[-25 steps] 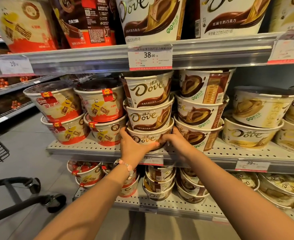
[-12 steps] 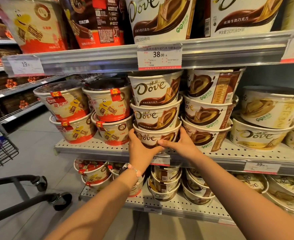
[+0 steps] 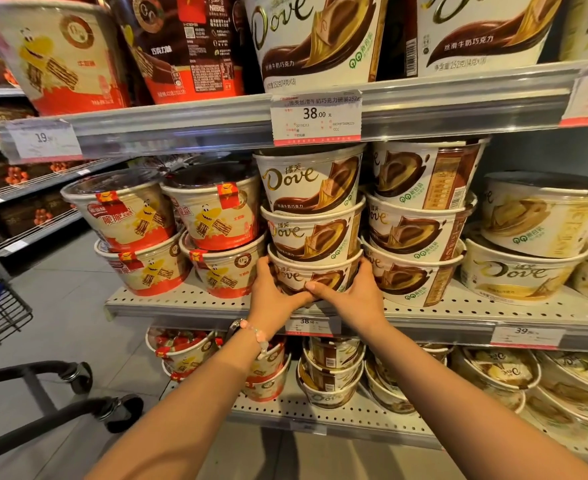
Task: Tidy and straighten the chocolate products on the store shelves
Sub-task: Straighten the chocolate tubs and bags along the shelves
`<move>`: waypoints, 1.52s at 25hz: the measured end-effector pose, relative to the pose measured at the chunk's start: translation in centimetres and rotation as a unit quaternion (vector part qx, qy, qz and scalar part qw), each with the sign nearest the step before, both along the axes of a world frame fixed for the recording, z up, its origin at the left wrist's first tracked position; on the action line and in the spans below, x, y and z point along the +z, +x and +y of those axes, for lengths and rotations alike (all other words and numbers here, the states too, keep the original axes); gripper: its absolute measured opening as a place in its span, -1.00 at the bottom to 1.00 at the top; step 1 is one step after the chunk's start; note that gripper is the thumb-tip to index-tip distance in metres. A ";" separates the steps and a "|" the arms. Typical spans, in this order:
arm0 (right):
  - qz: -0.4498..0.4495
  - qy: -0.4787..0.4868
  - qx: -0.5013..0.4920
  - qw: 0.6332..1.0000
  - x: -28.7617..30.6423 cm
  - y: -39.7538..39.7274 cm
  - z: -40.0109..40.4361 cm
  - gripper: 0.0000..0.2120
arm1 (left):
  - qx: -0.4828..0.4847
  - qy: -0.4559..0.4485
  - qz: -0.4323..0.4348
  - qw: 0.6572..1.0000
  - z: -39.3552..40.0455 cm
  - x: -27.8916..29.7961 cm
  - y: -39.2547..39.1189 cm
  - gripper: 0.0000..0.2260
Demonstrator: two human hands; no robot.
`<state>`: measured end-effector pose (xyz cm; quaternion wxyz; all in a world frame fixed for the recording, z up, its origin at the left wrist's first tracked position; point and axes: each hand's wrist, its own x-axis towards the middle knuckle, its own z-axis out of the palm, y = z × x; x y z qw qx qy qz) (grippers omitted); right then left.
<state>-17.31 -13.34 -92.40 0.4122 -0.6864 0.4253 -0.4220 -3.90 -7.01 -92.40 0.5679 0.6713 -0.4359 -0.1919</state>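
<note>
I have both hands on the bottom tub [image 3: 311,277] of a stack of three brown-and-white chocolate tubs on the middle shelf [image 3: 188,301]. My left hand [image 3: 273,292] curls round the tub's left side, thumb along its front, and my right hand [image 3: 353,294] grips its right side, thumb reaching across the front to meet the left one low on the tub. The tub sits at the near edge of the shelf, just above a small price tag [image 3: 311,325]. The middle tub [image 3: 311,232] and top tub [image 3: 309,181] rest on it, all three with their labels facing me, the stack close to upright.

Just right of it stands a second stack of three tubs [image 3: 420,220], turned so the labels point off to the right, touching my stack. Farther right are pale yellow tubs [image 3: 527,244]. To the left sit two stacks of red-and-cream wafer tubs [image 3: 178,233], two high each. A larger price tag [image 3: 316,117] reading 38.00 hangs from the upper shelf rail directly above my stack. A pink bead bracelet [image 3: 256,336] circles my left wrist. A cart frame [image 3: 26,393] stands on the floor at the near left.
</note>
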 end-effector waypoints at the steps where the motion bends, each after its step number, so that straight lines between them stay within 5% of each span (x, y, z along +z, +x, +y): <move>1: 0.008 -0.005 -0.008 1.000 0.0 0.1 0.1 -0.01 | -0.005 0.003 0.001 1.000 -0.1 -0.1 0.2 -0.16; 8: 0.016 -0.010 -0.007 1.000 0.2 0.3 0.7 0.02 | -0.032 0.012 -0.026 0.999 0.0 -0.3 0.6 -0.14; 12: -0.025 0.005 0.061 0.998 0.8 -2.7 1.5 -0.23 | 0.063 0.011 -0.088 0.994 1.5 0.3 -2.1 -0.19; 16: -0.027 -0.119 -0.115 0.986 -0.7 -7.8 3.7 -0.47 | 0.128 -0.105 -0.229 0.959 3.3 0.6 -6.5 -0.54; 19: 0.003 -0.125 -0.254 0.959 -1.0 -9.7 2.1 -0.32 | 0.020 -0.097 -0.232 0.968 2.8 0.9 -9.2 -0.66; 21: 0.017 -0.104 -0.259 0.960 -0.7 -10.1 0.8 -0.15 | -0.052 -0.066 -0.199 0.977 1.5 1.1 -10.7 -0.67; 28: 0.039 -0.062 -0.153 0.985 0.7 -10.5 -2.3 0.14 | -0.108 0.079 -0.116 0.984 -3.8 -0.1 -12.7 -0.30; 38: 0.033 -0.056 -0.079 0.995 1.8 -13.3 -4.0 -0.12 | -0.130 0.029 -0.075 0.988 -5.6 0.4 -12.1 -0.07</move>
